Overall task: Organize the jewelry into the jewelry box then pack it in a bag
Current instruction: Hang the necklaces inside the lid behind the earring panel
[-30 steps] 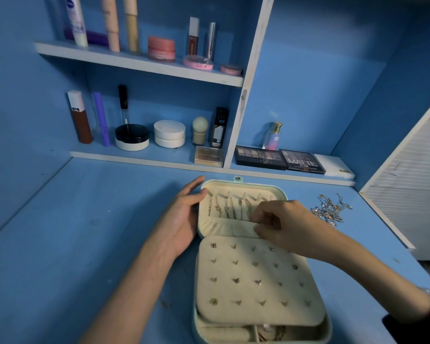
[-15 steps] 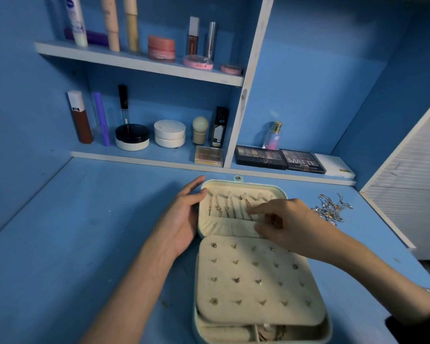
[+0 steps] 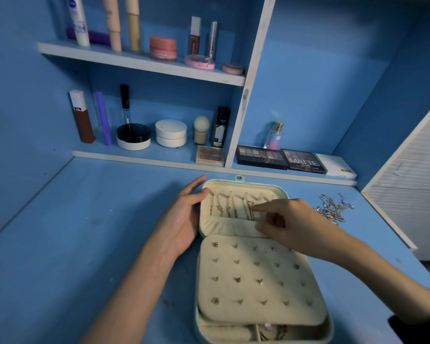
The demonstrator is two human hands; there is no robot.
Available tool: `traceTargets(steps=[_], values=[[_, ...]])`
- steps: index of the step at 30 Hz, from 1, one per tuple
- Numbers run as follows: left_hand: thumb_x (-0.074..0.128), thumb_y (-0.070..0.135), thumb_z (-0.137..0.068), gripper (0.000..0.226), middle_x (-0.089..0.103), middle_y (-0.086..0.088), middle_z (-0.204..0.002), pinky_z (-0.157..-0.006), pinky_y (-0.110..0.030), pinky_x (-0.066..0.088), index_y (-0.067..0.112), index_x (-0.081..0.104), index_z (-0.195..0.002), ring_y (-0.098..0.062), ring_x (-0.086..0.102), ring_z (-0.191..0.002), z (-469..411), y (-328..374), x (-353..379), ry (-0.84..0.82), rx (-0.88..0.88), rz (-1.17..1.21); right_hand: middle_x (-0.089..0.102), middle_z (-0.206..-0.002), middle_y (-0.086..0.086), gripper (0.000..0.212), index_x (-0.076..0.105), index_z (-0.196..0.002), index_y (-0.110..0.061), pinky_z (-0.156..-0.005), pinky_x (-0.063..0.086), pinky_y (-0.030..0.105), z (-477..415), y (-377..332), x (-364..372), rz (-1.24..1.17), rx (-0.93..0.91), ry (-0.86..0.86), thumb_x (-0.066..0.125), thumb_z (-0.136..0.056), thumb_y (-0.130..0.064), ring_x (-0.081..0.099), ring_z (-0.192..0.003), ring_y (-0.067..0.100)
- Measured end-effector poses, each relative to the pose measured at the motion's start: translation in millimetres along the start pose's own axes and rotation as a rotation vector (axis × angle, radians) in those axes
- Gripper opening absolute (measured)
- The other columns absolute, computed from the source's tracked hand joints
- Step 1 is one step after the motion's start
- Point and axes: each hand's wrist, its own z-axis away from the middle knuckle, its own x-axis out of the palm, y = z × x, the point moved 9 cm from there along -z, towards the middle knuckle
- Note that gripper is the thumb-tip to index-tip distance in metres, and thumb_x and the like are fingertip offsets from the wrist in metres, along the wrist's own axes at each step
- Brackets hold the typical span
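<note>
A mint jewelry box [image 3: 330, 328] lies open on the blue table, its cream lid [image 3: 279, 190] tilted up at the far end. Several gold chains [image 3: 230, 207] hang in the lid above a pocket. A cream panel [image 3: 256, 281] studded with several earrings covers the base. My left hand [image 3: 184, 217] rests flat against the lid's left side, thumb on its edge. My right hand [image 3: 293, 224] reaches into the lid; its straight index finger touches the rightmost chain while the other fingers are curled. A loose heap of silver and gold chains [image 3: 333, 209] lies right of the box.
Shelves behind hold cosmetics: jars [image 3: 171, 132], bottles [image 3: 82, 117], eyeshadow palettes [image 3: 261, 157] and a white box [image 3: 336, 166]. A white slatted panel [image 3: 412, 175] borders the table on the right. Bare blue tabletop [image 3: 85, 232] spreads to the left.
My right hand has moved up from the lid's pocket edge, and its index finger has stretched out onto the rightmost chain. The left hand and the box have stayed put.
</note>
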Motion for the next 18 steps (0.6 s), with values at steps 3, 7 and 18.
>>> traceTargets(steps=[3, 7, 18], values=[[0.047, 0.003, -0.094, 0.044, 0.07, -0.007, -0.091, -0.069, -0.034, 0.051, 0.019, 0.049, -0.135, -0.021, 0.064, -0.087, -0.5, 0.0, -0.8, 0.001, 0.003, 0.007, 0.057, -0.068, -0.009, 0.019, 0.071, -0.104, -0.022, -0.056, 0.038, 0.011, 1.3, -2.8, -2.0, 0.011, -0.012, 0.0, 0.06, -0.088, -0.022, 0.05, -0.058, 0.004], [0.047, 0.003, -0.094, 0.042, 0.071, -0.006, -0.087, -0.063, -0.032, 0.052, 0.019, 0.05, -0.133, -0.019, 0.065, -0.083, -0.7, 0.0, -0.3, 0.0, 0.002, 0.0, 0.056, -0.065, -0.006, 0.024, 0.066, -0.111, -0.027, -0.056, 0.039, 0.012, 1.0, -3.0, -1.9, 0.009, -0.008, -0.009, 0.06, -0.089, -0.022, 0.049, -0.059, 0.004], [0.046, 0.003, -0.094, 0.042, 0.071, -0.007, -0.09, -0.064, -0.033, 0.051, 0.019, 0.051, -0.132, -0.021, 0.065, -0.086, -0.9, -0.3, -0.7, 0.003, -0.001, 0.002, 0.068, -0.082, -0.003, 0.012, 0.073, -0.086, -0.019, -0.063, 0.041, 0.013, 2.3, -5.0, -0.6, 0.043, -0.029, -0.026, 0.061, -0.087, -0.02, 0.055, -0.074, 0.006]])
